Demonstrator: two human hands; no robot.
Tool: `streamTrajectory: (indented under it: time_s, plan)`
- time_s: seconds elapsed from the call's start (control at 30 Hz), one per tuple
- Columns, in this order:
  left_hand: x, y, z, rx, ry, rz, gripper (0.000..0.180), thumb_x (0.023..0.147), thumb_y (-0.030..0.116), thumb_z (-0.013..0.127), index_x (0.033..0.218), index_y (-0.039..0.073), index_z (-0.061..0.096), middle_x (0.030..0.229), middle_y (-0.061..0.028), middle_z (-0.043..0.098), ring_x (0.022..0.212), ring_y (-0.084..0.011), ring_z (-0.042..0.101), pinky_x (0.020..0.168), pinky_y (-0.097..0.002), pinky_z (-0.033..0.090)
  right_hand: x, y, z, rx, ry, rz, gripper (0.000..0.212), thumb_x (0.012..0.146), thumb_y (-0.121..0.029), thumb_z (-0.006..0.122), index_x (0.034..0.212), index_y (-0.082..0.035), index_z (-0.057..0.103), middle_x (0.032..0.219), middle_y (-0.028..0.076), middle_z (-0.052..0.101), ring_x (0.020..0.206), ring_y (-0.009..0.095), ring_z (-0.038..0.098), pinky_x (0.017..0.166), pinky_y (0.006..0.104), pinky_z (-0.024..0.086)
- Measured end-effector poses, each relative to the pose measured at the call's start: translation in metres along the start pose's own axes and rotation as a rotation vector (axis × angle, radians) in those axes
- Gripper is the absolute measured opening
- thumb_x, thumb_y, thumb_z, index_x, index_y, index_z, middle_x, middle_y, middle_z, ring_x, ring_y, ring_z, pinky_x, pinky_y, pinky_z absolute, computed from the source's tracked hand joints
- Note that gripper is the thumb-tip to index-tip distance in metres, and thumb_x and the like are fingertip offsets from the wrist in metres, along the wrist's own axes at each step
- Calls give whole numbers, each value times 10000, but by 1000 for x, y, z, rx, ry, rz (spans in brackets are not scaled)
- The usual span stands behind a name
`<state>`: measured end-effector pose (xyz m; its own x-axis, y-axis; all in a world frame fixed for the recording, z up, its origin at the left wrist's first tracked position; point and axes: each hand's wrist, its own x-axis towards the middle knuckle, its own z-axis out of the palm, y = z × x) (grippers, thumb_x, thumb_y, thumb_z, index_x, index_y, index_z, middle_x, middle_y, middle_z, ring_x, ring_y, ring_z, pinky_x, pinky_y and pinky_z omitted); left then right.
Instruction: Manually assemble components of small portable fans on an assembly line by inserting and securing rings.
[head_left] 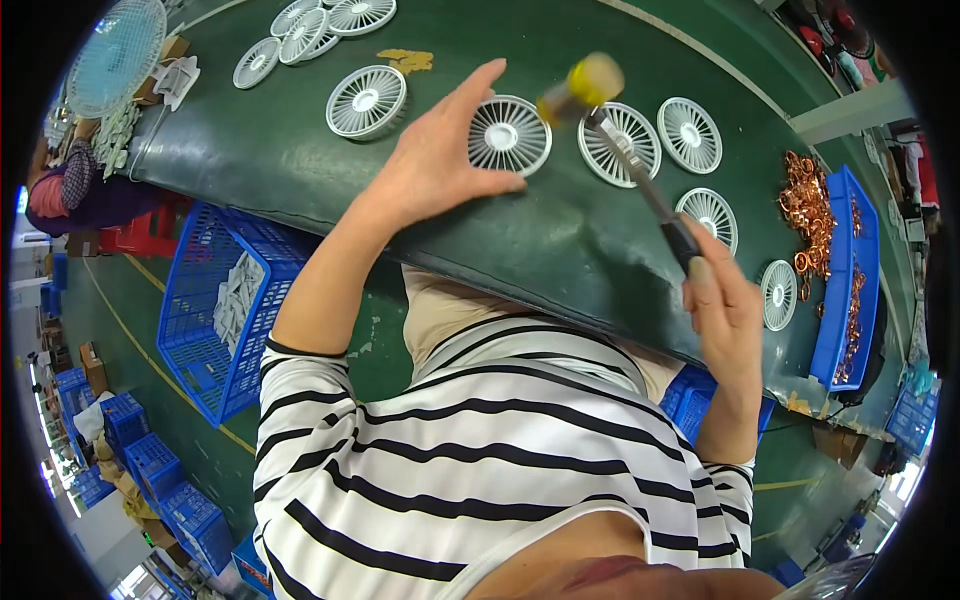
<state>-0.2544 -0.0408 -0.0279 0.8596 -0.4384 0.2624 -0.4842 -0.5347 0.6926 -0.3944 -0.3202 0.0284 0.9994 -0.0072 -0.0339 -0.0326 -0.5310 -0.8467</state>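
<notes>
In my right hand (722, 300) is a mallet (640, 172), gripped by its dark handle. Its yellowish head is blurred and raised above the bench, between two white spoked discs. My left hand (445, 150) has thumb and fingers spread around the left side of one white spoked disc (509, 136); whether they touch it is hard to tell. Just right of the mallet head lies another spoked disc (630, 150), partly behind the mallet. More discs, such as this one (690, 135) and a smaller-looking one (779, 294), lie farther right.
Copper-coloured rings (808, 215) are heaped beside a long blue tray (848, 300) at the right of the green bench (560, 235). At the far left, several spoked discs (305, 35) overlap. A blue crate (215, 300) with white parts stands below the left edge. A co-worker's sleeve (82, 170) shows beyond.
</notes>
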Motion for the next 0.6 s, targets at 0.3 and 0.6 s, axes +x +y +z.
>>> streamTrajectory:
  time_s: [0.3, 0.6]
  plan:
    - [-7, 2, 8, -14, -24, -48, 1077, 608, 296, 833, 1463, 145, 197, 1257, -158, 537, 1150, -354, 522, 966, -421, 442, 29, 1, 13, -270, -94, -85, 362, 944, -144, 529, 1303, -96, 532, 822, 120, 665, 626, 235, 616, 621, 317, 479]
    - [-11, -13, -10, 157, 237, 207, 950, 650, 361, 824, 1410, 50, 347, 1352, -227, 455, 1302, -400, 385, 1077, -470, 320, 29, 1, 18, -389, -119, -13, 301, 945, -169, 518, 1227, -86, 584, 947, 213, 641, 786, 360, 658, 686, 395, 502]
